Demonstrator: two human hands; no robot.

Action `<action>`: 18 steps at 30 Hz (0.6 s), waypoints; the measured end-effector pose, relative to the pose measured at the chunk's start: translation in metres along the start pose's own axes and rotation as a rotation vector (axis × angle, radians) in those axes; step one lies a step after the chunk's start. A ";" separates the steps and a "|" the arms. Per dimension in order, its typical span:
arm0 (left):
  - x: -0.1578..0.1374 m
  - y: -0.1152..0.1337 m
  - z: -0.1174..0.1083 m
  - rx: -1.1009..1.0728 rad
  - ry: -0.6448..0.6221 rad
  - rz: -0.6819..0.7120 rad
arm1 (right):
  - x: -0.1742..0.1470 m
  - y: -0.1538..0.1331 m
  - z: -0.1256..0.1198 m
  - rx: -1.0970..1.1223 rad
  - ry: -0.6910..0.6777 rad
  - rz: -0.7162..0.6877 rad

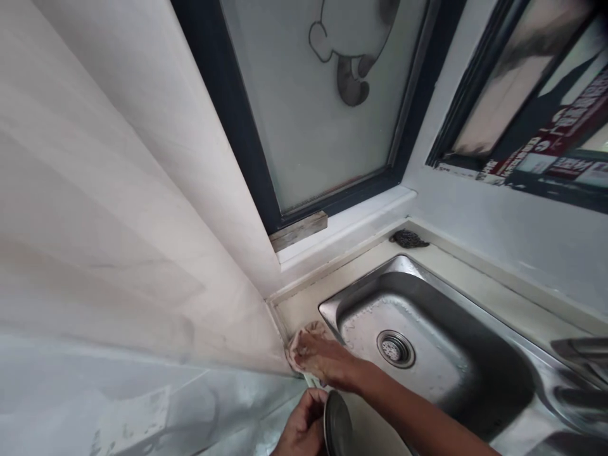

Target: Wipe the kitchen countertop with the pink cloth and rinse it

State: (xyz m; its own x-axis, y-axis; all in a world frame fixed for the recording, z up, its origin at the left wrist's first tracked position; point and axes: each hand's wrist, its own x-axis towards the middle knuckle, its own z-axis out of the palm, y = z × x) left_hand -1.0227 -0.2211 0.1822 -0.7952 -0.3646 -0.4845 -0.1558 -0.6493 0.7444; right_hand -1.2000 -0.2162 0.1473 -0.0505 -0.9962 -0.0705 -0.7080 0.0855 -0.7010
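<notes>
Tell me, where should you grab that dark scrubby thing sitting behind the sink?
Grab the scrubber by its humped middle, coming straight down from above. It lies flat and loose on the counter ledge near the corner, with the wall close behind it, so a side approach is cramped. It looks like a tangled wad, so a light pinch should catch it.

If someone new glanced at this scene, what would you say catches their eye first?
Most likely the right hand pressing a pinkish cloth onto the counter corner beside the steel sink, low in the middle. Just below, the left hand holds a dark round plate on edge. Above them, a frosted window with a cartoon outline fills the upper middle.
</notes>
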 end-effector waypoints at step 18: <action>-0.001 0.012 0.003 -0.063 -0.104 0.025 | -0.137 0.026 0.086 -0.289 0.168 0.234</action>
State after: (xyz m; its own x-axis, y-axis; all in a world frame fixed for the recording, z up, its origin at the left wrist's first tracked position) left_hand -1.0255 -0.2263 0.1927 -0.8554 -0.3123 -0.4132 -0.1007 -0.6823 0.7241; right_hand -1.1504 -0.0761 0.0775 -0.3315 -0.9408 -0.0709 -0.8314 0.3268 -0.4494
